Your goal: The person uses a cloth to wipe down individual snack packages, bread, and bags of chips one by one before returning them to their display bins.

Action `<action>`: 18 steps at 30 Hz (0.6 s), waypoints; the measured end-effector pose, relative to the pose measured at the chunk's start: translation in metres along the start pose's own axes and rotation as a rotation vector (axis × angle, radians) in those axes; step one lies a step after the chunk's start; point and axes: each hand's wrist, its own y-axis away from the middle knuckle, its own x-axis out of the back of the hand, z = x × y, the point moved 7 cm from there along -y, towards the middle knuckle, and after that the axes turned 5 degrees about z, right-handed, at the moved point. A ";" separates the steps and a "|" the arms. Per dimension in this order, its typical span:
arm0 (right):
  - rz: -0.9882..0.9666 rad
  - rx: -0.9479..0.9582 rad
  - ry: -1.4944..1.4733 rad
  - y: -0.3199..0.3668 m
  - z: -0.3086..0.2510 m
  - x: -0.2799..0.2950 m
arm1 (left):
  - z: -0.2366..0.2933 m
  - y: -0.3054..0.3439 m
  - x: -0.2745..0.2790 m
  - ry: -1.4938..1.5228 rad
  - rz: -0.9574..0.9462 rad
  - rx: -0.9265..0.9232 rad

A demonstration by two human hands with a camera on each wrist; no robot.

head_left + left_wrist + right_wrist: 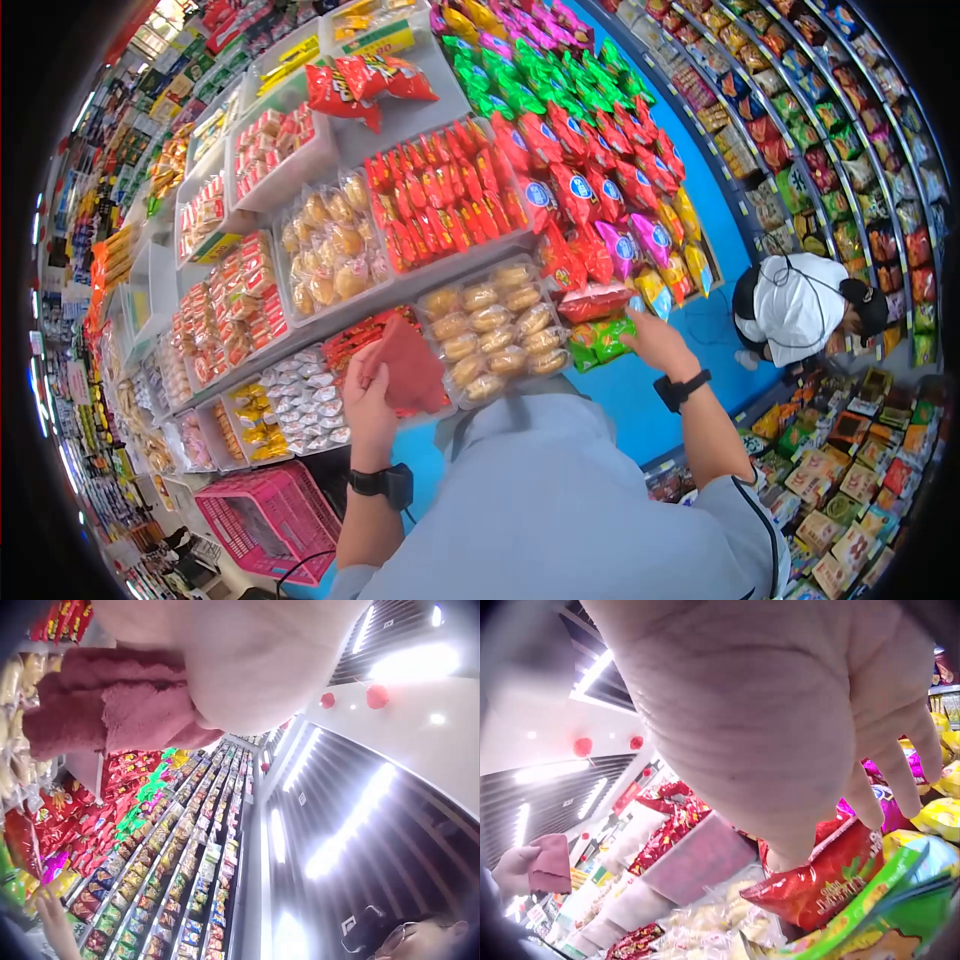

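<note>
My left hand [370, 405] holds a dark red cloth [412, 365], its fingers curled round one side. In the left wrist view the cloth [120, 705] hangs in folds beside the palm. At the near right corner of the display, my right hand [662, 345] is at a red snack bag [592, 302] and a green bag [600, 342]. The right wrist view shows its fingers spread and fairly straight over purple packets [889, 806], the thumb against the red bag [817, 881]; whether the bag is pinched I cannot tell. A tray of wrapped buns [492, 330] lies between the hands.
Trays of red packets [440, 195] and wrapped cakes [330, 245] stand behind. Red, green and purple bags fill the display's right. A pink basket [270, 520] is at lower left. A person in white [800, 305] is low by the right shelves.
</note>
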 end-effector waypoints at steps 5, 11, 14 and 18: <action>-0.102 0.098 0.229 0.021 -0.011 -0.019 | -0.012 -0.006 -0.043 -0.013 -0.117 0.001; 0.125 0.075 0.132 0.027 0.005 -0.045 | -0.022 0.004 -0.060 0.026 -0.150 0.122; 0.145 0.001 -0.092 0.036 0.008 -0.026 | -0.021 0.010 -0.053 0.129 -0.077 0.209; 0.167 -0.105 -0.306 0.017 0.041 -0.023 | -0.016 0.007 -0.051 0.187 -0.065 0.252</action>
